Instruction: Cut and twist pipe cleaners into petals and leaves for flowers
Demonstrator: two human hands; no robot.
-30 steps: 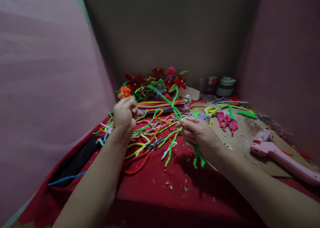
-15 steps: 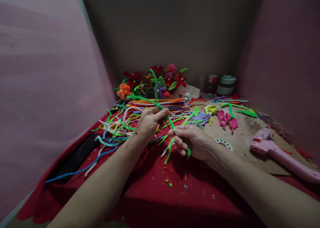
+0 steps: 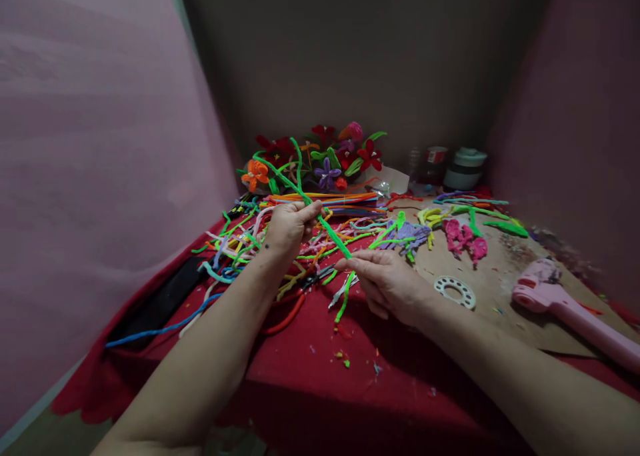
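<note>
Slanting forward-left from right hand [image 3: 387, 281] through left hand [image 3: 290, 226] (both pinched closed on it), the green stem [image 3: 335, 237] forks beyond.

The stem [image 3: 334, 235] is bright green all along. Behind it, one flower [image 3: 255, 174] is orange, another bloom [image 3: 327, 174] purple with a pale centre. The cloth [image 3: 310, 376] is plain deep red, the board [image 3: 500, 326] brown, the ring [image 3: 468, 298] off-white. The glue gun [image 3: 565, 306] is pink; the jar [image 3: 465, 178], pale grey-green, with a dark band. Side walls [image 3: 100, 149] show pinkish mauve, the back wall [image 3: 360, 56] dark grey.
</note>
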